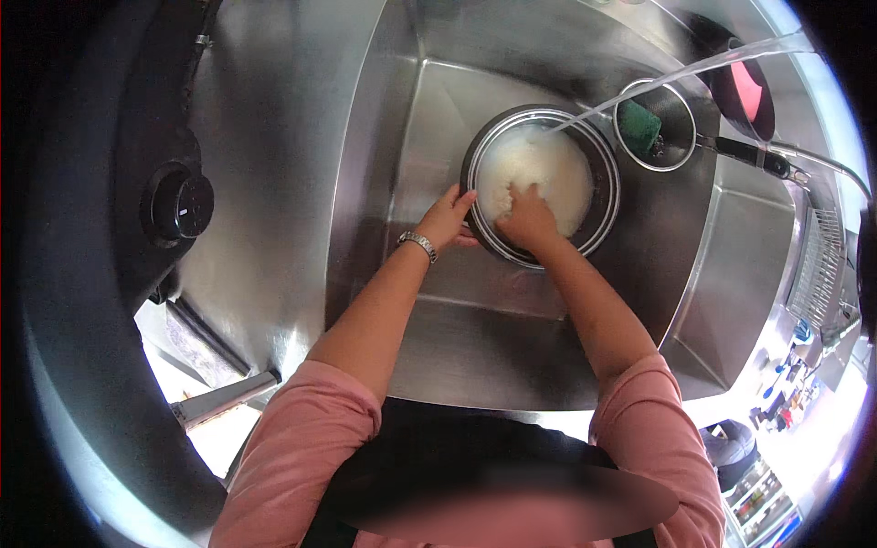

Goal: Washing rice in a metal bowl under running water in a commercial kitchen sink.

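A round dark pot (606, 205) with a shiny metal rim stands in a stainless steel sink basin (452, 89). Inside it, pale grains that look like rice (521, 161) lie under cloudy water. My left hand (445, 218), with a metal-banded watch (418, 245) at the wrist, grips the pot's left side, thumb at the rim and fingers lower down. My right hand (529, 220) reaches into the pot, its fingertips sunk among the grains and partly hidden. From the upper right a stream of water (675, 74) runs into the pot's far side.
Right of the pot, a mesh strainer (675, 130) with a black handle (747, 154) holds a green scouring pad (637, 128). Beyond it is a dark pan-like vessel (764, 103) with something pink inside. A second basin (740, 260) adjoins on the right. A black control knob (192, 207) protrudes at left.
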A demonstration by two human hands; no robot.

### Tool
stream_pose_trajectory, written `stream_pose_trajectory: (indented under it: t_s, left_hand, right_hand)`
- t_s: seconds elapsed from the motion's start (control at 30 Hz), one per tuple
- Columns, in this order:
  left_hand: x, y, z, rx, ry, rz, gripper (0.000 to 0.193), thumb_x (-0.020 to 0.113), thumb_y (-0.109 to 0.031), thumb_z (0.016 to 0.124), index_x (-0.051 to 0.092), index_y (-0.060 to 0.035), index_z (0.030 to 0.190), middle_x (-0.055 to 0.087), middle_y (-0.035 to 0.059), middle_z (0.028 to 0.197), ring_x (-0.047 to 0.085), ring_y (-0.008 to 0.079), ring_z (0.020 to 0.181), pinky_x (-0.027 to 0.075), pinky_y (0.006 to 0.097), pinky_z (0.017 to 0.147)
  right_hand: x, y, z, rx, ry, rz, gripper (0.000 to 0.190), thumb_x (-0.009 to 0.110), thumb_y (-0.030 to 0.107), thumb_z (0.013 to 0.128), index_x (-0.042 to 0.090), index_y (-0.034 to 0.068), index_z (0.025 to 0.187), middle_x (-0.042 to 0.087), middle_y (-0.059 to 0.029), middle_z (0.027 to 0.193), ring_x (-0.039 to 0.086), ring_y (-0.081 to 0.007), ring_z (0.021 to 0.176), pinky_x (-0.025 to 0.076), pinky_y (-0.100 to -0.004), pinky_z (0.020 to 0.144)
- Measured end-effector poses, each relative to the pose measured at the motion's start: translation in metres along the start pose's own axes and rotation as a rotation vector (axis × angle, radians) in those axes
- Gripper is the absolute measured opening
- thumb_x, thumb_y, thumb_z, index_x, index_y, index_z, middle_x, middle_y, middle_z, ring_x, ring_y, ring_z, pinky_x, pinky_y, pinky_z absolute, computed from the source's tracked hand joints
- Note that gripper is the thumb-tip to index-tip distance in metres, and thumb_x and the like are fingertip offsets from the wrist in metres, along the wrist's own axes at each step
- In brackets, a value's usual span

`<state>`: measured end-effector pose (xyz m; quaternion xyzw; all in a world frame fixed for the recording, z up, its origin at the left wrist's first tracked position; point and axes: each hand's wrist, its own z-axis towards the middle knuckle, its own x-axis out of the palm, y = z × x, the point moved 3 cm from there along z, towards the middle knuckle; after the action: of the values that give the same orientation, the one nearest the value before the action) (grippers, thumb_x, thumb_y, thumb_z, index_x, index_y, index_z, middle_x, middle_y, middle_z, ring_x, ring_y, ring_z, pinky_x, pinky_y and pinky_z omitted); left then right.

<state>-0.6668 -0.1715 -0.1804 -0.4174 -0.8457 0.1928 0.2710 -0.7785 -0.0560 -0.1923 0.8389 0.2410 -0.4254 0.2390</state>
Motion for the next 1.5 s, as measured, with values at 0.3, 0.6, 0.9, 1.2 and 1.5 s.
stream_pose_trajectory:
  t_s: [0.3,0.6,0.9,1.2,1.5]
  left_hand:
    - [-0.006,0.01,0.007,-0.015,0.006,-0.041,0.044,0.043,-0.037,0.09,0.034,-0.0101,0.123,0.047,0.011,0.114,0.059,0.026,0.074,0.056,0.0352,0.061]
    - [-0.003,0.005,0.004,0.004,0.009,-0.001,0.043,0.042,-0.035,0.091,0.032,-0.0084,0.123,0.05,0.0178,0.113,0.061,0.0284,0.08,0.055,0.0369,0.066]
    - [-0.014,0.017,0.012,0.043,-0.09,-0.02,0.038,0.043,-0.033,0.091,0.033,-0.0137,0.123,0.054,0.0162,0.102,0.062,0.0238,0.069,0.056,0.037,0.061]
    - [-0.013,-0.005,-0.004,0.174,-0.242,0.126,0.042,0.048,-0.023,0.087,0.036,0.0024,0.119,0.058,0.0206,0.089,0.063,0.0269,0.059,0.056,0.0341,0.045]
    - [-0.015,-0.012,-0.002,0.165,-0.266,0.142,0.039,0.049,-0.025,0.087,0.04,0.0011,0.114,0.057,0.0208,0.094,0.063,0.0279,0.061,0.055,0.0342,0.044]
  right_hand:
    - [-0.038,0.022,0.069,-0.138,0.137,-0.711,0.057,0.053,0.05,0.073,0.056,0.012,0.114,0.05,-0.014,0.121,0.048,-0.0345,0.11,0.035,-0.0427,0.094]
    - [-0.033,-0.081,0.062,0.21,0.296,0.0,0.081,0.047,0.062,0.073,0.041,0.002,0.126,0.045,-0.0161,0.127,0.046,-0.0294,0.115,0.035,-0.0348,0.095]
    - [0.007,-0.005,0.008,-0.09,0.206,-0.1,0.074,0.052,0.051,0.075,0.038,-0.001,0.125,0.043,-0.031,0.12,0.044,-0.0386,0.112,0.037,-0.0408,0.093]
    - [-0.028,0.033,0.075,-0.24,0.123,-0.461,0.052,0.056,0.043,0.072,0.058,0.004,0.106,0.056,-0.0128,0.112,0.053,-0.0308,0.103,0.041,-0.0417,0.087]
    - [-0.019,-0.065,0.065,0.059,0.106,0.009,0.076,0.049,0.059,0.073,0.036,0.011,0.131,0.043,-0.0175,0.128,0.043,-0.033,0.116,0.034,-0.0384,0.097]
